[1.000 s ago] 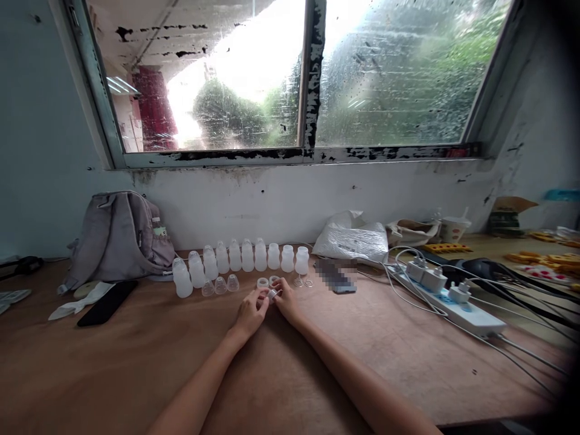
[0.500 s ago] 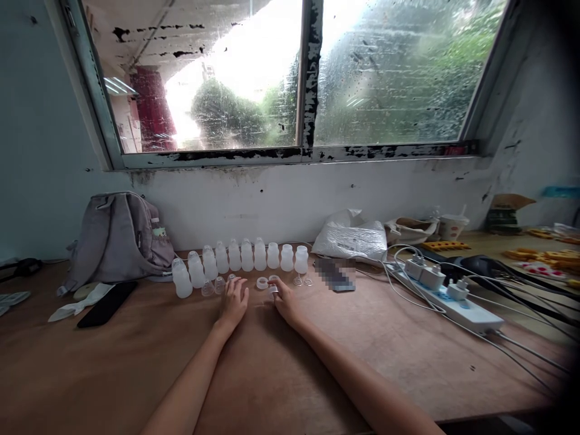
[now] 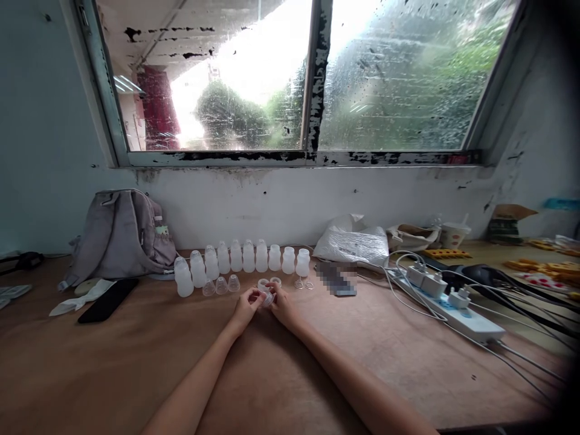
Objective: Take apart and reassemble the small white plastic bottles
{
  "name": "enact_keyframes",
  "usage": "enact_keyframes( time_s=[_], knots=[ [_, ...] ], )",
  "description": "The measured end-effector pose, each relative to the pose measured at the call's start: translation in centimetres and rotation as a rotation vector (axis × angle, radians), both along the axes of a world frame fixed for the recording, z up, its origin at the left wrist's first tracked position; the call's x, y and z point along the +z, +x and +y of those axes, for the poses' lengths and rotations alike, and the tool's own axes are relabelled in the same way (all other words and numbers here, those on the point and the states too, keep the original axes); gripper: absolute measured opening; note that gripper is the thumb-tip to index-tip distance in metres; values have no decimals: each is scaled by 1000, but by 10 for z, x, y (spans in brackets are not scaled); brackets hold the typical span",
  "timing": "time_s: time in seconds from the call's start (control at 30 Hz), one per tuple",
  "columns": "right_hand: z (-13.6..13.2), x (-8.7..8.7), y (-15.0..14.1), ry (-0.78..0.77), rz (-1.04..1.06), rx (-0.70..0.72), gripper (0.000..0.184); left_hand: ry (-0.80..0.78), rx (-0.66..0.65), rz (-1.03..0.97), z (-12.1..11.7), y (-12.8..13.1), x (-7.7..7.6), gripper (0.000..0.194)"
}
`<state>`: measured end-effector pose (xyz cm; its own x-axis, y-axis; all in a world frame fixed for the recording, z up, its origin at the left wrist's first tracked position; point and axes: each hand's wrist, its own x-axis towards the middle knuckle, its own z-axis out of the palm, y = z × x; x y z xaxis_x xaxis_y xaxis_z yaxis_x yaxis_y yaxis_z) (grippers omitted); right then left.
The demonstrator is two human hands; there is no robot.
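My left hand (image 3: pixel 247 307) and my right hand (image 3: pixel 281 303) meet over the middle of the table, their fingers closed round a small translucent bottle collar (image 3: pixel 268 298). Fingers cover part of it. Just beyond lie two more whitish collars (image 3: pixel 263 283). To the left of my left hand stand three clear domed caps (image 3: pixel 221 285). Behind them runs a curved row of frosted baby bottles (image 3: pixel 236 258); the left ones wear clear caps, while the three at the right end (image 3: pixel 289 261) have bare necks. Thin clear rings (image 3: pixel 309 285) lie in front of the rightmost bottle.
A grey backpack (image 3: pixel 120 235) leans at the back left, near a black phone (image 3: pixel 107 300) and a white cloth (image 3: pixel 82 300). At right are a silvery bag (image 3: pixel 352 243), a partly blurred dark item (image 3: pixel 336 279), and a power strip (image 3: pixel 471 320) with chargers and trailing cables.
My left hand has moved right from the domed caps to my right hand, and both now grip the collar. The camera view has shifted slightly.
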<state>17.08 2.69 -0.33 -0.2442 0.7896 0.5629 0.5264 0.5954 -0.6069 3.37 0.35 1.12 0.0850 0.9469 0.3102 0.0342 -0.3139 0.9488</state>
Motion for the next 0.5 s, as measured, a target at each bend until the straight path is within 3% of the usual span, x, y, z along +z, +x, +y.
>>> enact_keyframes(
  time_s=[0.13,0.23,0.4,0.5],
  knots=[
    [1,-1,0,34,-65,23,29,-90,143,-190,3,-6,0,35],
    [17,6,4,53,-81,-61,40,-197,254,-348,7,-15,2,38],
    [67,45,8,-71,-260,-297,59,-286,276,-501,12,-25,3,39],
    [91,67,5,-180,-332,-375,58,-285,269,-525,11,-25,1,37]
  ],
)
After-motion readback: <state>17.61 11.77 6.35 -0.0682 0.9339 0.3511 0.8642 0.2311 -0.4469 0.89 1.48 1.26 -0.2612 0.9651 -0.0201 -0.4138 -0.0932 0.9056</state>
